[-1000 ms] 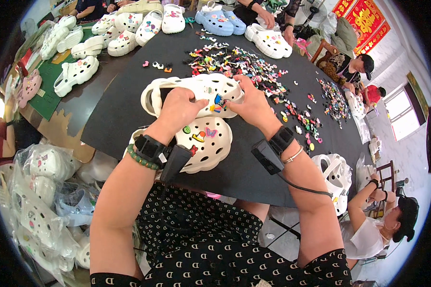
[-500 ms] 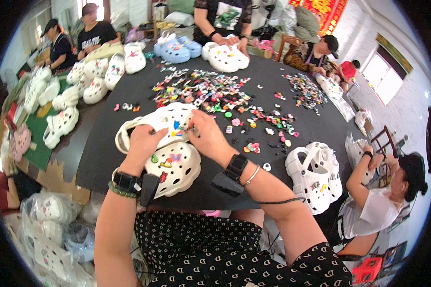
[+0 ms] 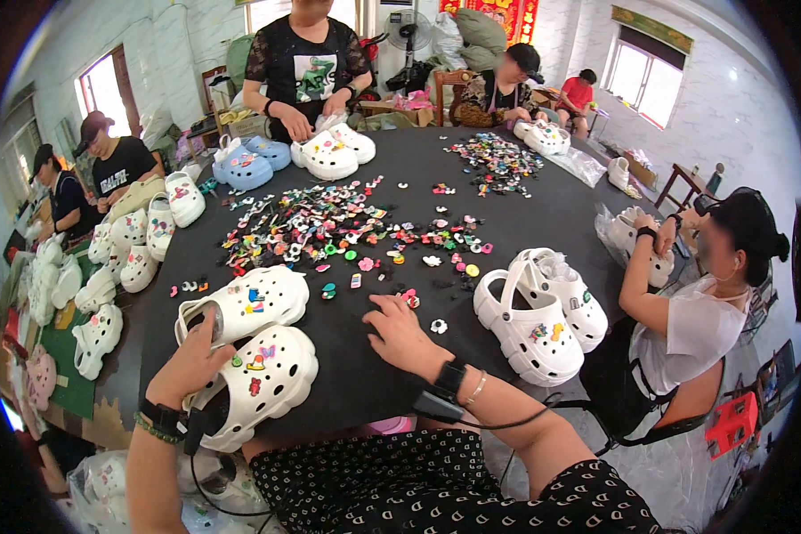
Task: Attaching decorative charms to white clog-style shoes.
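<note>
Two white clogs lie side by side in front of me on the left. The far white clog [image 3: 280, 289] carries blue and yellow charms near its toe, and the near white clog [image 3: 287, 369] has several coloured charms. My left hand [image 3: 187, 367] grips the far clog at its opening, thumb and fingers on its side edge. Out over the black tabletop [image 3: 365, 392], my right hand [image 3: 405, 336] is open and holds nothing, its fingers spread. Close to its fingertips lie a red and white charm [image 3: 410, 299] and a black and white ball charm [image 3: 439, 327].
A heap of mixed charms [image 3: 303, 227] covers the table's middle, with a second heap [image 3: 494, 160] farther right. White clogs [image 3: 529, 343] stand at the right edge. Several more line the left side. Co-workers sit or stand around, one close on my right [image 3: 694, 329].
My right hand has left the far clog and moved right, opening its fingers. My left hand has shifted toward the clog's opening. The view has swung so the table appears lower and leftward.
</note>
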### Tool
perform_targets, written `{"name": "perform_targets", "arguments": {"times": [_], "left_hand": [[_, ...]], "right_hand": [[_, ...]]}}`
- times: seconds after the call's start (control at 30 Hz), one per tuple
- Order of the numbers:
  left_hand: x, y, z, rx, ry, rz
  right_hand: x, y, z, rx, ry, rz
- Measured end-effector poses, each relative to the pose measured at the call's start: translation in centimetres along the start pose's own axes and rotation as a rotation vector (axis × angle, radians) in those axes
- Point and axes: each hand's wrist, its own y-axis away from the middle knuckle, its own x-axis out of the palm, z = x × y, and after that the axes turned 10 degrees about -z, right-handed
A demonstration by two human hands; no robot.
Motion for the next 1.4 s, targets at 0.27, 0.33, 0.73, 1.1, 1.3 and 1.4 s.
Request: {"name": "perform_targets", "arguments": {"times": [0.27, 0.33, 0.73, 1.1, 1.3, 1.4], "left_hand": [[-4.1, 2.1, 1.0, 0.370, -0.455, 0.038], [-3.0, 2.8, 1.8, 0.378, -0.544, -0.071], [-1.2, 6.8, 3.1, 0.167, -0.439, -0.352], [-18.8, 5.9, 20.9, -0.633, -0.453, -0.917], [-18.3, 7.2, 31.4, -0.676, -0.628, -1.020], [-11.8, 6.6, 29.1, -0.575, -0.541, -1.046]], "right_hand": [[-0.1, 3.5, -0.3, -0.056, 0.047, -0.125], [0.2, 3.3, 0.4, -0.065, 0.036, -0.114], [-0.4, 3.8, 0.8, -0.042, 0.054, -0.040], [-0.6, 3.3, 1.5, 0.021, 0.076, 0.002], [-0.3, 3.0, 1.5, 0.025, 0.052, -0.027], [-0.7, 3.0, 1.7, 0.037, 0.063, -0.040]]}}
